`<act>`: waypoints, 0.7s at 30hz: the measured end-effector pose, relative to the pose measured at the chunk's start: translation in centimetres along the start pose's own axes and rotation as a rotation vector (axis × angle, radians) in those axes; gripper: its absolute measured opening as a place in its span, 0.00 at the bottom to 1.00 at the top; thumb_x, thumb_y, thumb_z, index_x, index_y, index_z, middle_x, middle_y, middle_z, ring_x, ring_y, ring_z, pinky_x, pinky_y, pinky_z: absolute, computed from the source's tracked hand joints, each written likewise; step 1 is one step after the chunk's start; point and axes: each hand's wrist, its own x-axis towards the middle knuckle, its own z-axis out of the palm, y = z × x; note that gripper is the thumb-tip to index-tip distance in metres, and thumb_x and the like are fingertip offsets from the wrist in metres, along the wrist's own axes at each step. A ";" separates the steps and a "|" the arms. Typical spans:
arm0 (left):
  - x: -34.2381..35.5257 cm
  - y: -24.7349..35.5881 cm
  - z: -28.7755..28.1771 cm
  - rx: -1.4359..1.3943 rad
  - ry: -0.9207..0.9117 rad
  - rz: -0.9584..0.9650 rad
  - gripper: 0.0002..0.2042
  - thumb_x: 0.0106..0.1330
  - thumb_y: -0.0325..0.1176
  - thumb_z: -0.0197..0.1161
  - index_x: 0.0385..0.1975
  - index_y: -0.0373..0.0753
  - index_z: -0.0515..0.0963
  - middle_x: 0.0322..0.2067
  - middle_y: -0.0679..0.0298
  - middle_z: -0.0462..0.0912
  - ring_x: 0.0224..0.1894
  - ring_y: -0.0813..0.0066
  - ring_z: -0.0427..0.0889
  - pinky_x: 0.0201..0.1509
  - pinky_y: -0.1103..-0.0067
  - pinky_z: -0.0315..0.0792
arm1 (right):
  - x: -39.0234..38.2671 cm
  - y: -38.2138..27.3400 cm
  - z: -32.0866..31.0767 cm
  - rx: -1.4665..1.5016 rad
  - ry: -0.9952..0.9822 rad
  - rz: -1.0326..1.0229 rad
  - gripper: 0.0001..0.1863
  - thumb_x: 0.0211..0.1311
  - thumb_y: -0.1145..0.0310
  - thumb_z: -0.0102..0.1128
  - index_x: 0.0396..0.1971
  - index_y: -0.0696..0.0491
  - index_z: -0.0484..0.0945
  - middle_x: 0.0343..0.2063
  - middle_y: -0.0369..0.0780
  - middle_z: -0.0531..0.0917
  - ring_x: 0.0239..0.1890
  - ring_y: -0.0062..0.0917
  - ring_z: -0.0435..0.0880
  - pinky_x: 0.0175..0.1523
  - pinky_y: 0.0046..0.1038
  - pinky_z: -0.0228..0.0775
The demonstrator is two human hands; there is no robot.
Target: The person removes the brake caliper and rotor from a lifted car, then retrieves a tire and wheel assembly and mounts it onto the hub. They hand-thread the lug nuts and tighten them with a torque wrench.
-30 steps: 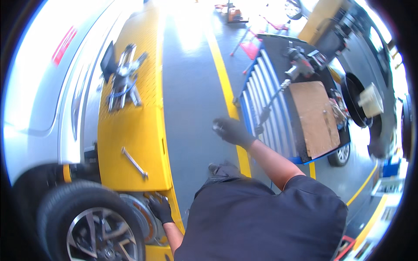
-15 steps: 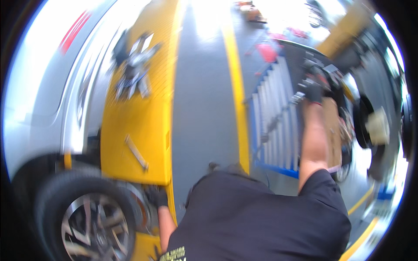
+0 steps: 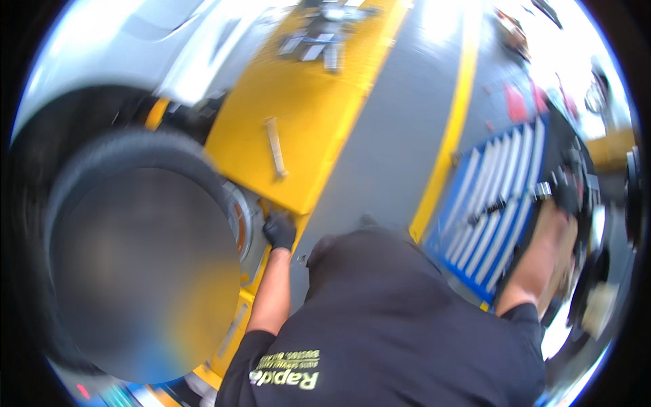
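My gloved right hand (image 3: 564,197) is closed on a long bar tool (image 3: 498,205), a dark shaft with a chrome part near the fingers. It reaches over a blue tool cart with pale drawer fronts (image 3: 485,210). At the near corner of the yellow lift platform (image 3: 305,129) is my gloved left hand (image 3: 279,230), beside a brake disc (image 3: 237,214). Motion blur hides how its fingers lie. Left of it stands a car wheel (image 3: 68,183), its face covered by a smooth grey blur. A bar-shaped metal tool (image 3: 275,148) lies on the platform.
A silver metal fixture (image 3: 325,37) sits farther up the platform. The pale car body (image 3: 142,34) rises at the left. Grey floor with a yellow line (image 3: 451,129) runs between platform and cart. Red objects (image 3: 517,102) stand beyond the cart.
My view has swung left, so the wheel, platform and cart sit differently in the picture. My right hand still holds the bar tool over the cart. My left hand stays near the platform corner.
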 end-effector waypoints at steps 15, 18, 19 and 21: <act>-2.5 6.9 -11.2 -0.376 -0.579 0.684 0.13 0.61 0.36 0.66 0.27 0.34 0.71 0.28 0.50 0.78 0.32 0.49 0.81 0.38 0.59 0.73 | -38.1 -52.4 -45.7 1.346 -0.959 1.282 0.28 0.69 0.43 0.58 0.56 0.49 0.82 0.55 0.49 0.86 0.60 0.45 0.83 0.65 0.44 0.74; -3.2 9.5 -11.3 -0.552 -0.541 0.804 0.11 0.61 0.32 0.66 0.30 0.34 0.71 0.24 0.55 0.79 0.24 0.58 0.78 0.34 0.62 0.72 | -57.3 -55.3 -52.8 0.964 -1.378 1.289 0.23 0.72 0.50 0.54 0.48 0.54 0.85 0.53 0.51 0.85 0.58 0.46 0.84 0.63 0.47 0.74; -2.4 10.2 -9.7 -0.575 -0.549 0.821 0.10 0.61 0.32 0.66 0.30 0.35 0.71 0.24 0.56 0.78 0.23 0.61 0.77 0.33 0.63 0.72 | -60.7 -55.3 -55.6 0.896 -1.308 1.302 0.22 0.74 0.51 0.53 0.45 0.55 0.85 0.51 0.51 0.86 0.55 0.45 0.85 0.62 0.47 0.74; -2.9 12.6 -9.5 -0.773 -0.824 0.605 0.08 0.64 0.31 0.64 0.30 0.37 0.71 0.24 0.61 0.75 0.25 0.71 0.75 0.32 0.66 0.71 | -64.7 -56.1 -59.7 0.801 -1.243 1.361 0.21 0.75 0.54 0.52 0.42 0.56 0.85 0.48 0.51 0.86 0.53 0.45 0.85 0.60 0.47 0.75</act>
